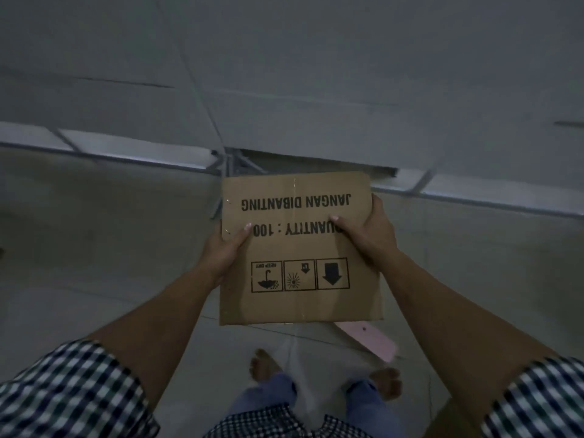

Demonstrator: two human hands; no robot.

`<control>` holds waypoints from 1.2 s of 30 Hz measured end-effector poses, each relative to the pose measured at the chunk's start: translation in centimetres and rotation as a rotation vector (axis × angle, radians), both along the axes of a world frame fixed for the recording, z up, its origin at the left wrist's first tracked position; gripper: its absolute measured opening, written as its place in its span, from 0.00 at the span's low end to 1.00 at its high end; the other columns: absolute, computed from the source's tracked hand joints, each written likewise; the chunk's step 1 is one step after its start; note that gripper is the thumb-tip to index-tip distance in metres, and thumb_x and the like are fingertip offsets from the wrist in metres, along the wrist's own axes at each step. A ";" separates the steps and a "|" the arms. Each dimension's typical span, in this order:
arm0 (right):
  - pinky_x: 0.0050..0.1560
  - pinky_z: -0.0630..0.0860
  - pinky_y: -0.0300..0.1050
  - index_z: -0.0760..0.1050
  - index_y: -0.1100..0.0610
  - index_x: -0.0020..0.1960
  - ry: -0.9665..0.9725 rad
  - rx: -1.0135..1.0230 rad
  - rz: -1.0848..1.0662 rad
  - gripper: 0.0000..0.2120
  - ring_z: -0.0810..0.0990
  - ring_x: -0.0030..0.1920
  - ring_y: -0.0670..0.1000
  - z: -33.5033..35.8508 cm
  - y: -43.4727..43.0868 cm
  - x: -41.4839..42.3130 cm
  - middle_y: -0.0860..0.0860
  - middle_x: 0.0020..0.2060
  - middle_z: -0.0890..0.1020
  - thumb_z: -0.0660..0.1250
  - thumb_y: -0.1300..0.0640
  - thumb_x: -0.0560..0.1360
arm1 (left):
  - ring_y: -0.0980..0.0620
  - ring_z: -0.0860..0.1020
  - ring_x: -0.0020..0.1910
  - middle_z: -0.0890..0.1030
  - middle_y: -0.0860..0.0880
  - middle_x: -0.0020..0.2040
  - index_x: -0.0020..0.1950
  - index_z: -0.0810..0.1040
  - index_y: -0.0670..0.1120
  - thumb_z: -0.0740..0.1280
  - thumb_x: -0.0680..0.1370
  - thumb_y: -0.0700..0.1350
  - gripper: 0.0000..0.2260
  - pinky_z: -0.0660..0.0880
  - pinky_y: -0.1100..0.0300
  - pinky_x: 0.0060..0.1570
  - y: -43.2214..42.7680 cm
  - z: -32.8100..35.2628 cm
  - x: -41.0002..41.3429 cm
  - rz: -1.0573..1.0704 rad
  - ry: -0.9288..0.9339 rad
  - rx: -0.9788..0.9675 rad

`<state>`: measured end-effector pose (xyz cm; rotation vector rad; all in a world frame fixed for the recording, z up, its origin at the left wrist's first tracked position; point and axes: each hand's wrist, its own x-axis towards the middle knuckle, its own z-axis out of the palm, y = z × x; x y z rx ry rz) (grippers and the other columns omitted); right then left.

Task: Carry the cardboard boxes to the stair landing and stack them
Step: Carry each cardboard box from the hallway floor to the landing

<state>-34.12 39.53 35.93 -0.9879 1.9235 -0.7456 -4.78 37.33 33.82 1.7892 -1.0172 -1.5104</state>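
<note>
Grey tiled floor (pixel 94 232) forms the background, above which the left hand (pixel 221 254) grips the left edge of the cardboard box (pixel 300 248), held clear of the floor in front of the body, while the right hand (pixel 369 235) grips its right edge, both thumbs pressed on the printed face.

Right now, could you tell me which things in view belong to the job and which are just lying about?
For the job: box, gripped at its sides by the left hand and right hand.
Lying about: pink flat thing on the floor, partly hidden behind the box.
</note>
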 end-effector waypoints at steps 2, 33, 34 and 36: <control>0.64 0.72 0.54 0.58 0.46 0.80 -0.009 0.008 0.076 0.48 0.75 0.69 0.60 0.8 -2.0 6.2 0.54 0.71 0.74 0.78 0.37 0.68 | 0.46 0.82 0.55 0.83 0.49 0.57 0.66 0.75 0.54 0.72 0.75 0.58 0.22 0.79 0.44 0.56 0.4 0.9 6.2 0.081 -0.038 -0.009; 0.66 0.74 0.62 0.60 0.48 0.77 -0.117 -0.216 1.270 0.46 0.75 0.67 0.57 7.4 -30.4 79.4 0.52 0.68 0.76 0.79 0.38 0.67 | 0.47 0.82 0.56 0.82 0.49 0.60 0.70 0.73 0.53 0.73 0.74 0.59 0.26 0.80 0.43 0.56 -0.9 8.5 61.7 1.215 -0.112 -0.238; 0.65 0.74 0.62 0.61 0.48 0.77 -0.119 -0.226 1.282 0.45 0.75 0.67 0.56 7.5 -31.1 81.2 0.52 0.68 0.76 0.79 0.38 0.67 | 0.47 0.82 0.56 0.82 0.49 0.60 0.70 0.73 0.53 0.72 0.75 0.58 0.26 0.80 0.44 0.56 -1.5 8.6 63.0 1.235 -0.112 -0.243; 0.65 0.75 0.62 0.62 0.49 0.76 -0.120 -0.244 1.303 0.44 0.75 0.66 0.56 7.6 -32.4 84.9 0.52 0.68 0.76 0.79 0.39 0.67 | 0.48 0.82 0.56 0.82 0.49 0.60 0.70 0.72 0.52 0.72 0.75 0.57 0.25 0.80 0.46 0.56 -2.6 8.5 66.0 1.275 -0.121 -0.250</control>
